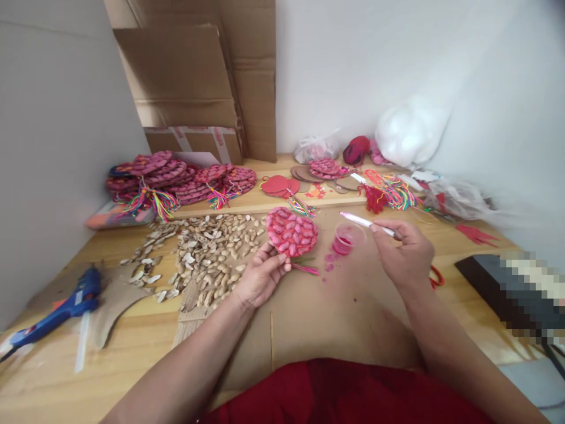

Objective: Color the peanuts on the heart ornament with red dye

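Pinched by its lower edge, a round disc covered in pink-painted peanut shells (292, 232) is in my left hand (265, 274), its shell side turned up toward me. A tassel of coloured threads (305, 269) hangs near its lower edge. My right hand (404, 250) is closed on a white pen-like brush (366, 221), its pink tip pointing left, apart from the disc. Below the tip stands a small clear cup of pink paint (346, 240), with pink smudges on the cardboard (335, 312) beside it.
Loose peanut shells (216, 259) cover the left middle. A blue glue gun (66, 309) lies far left. Stacked pink shell discs (159, 176) with tassels stand at the back left, red discs (280, 185) at the back middle. A black device (503, 288) is on the right.
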`<state>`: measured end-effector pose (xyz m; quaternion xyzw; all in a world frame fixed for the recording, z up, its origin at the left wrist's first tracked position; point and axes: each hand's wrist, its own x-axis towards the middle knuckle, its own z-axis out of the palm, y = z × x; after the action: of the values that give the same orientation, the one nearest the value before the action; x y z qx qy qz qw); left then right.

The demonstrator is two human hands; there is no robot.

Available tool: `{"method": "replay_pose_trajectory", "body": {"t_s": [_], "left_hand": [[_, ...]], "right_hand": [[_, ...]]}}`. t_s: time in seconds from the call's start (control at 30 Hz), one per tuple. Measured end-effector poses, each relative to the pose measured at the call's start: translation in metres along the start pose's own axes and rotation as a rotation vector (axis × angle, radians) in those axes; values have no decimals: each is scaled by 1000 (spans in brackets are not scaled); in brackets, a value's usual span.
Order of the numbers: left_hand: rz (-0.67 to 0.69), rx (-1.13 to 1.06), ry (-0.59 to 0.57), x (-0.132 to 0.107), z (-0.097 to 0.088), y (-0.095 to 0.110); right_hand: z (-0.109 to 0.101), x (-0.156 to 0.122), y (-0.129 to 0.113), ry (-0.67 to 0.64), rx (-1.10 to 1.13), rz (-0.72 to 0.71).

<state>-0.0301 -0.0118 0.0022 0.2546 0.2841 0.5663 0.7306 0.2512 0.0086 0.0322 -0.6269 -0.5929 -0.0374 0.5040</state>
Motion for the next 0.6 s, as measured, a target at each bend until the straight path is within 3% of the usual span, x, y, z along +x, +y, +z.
{"method": "replay_pose_trajectory", "body": {"t_s": [0.27,0.6], "left_hand": [[14,-20,-21,4,-3,-1],[12,-54,-9,8,-6,-3]], "right_hand": [[9,-13,3,-38,-155,-124],[17,-18,13,-122,-238,-157]]}}
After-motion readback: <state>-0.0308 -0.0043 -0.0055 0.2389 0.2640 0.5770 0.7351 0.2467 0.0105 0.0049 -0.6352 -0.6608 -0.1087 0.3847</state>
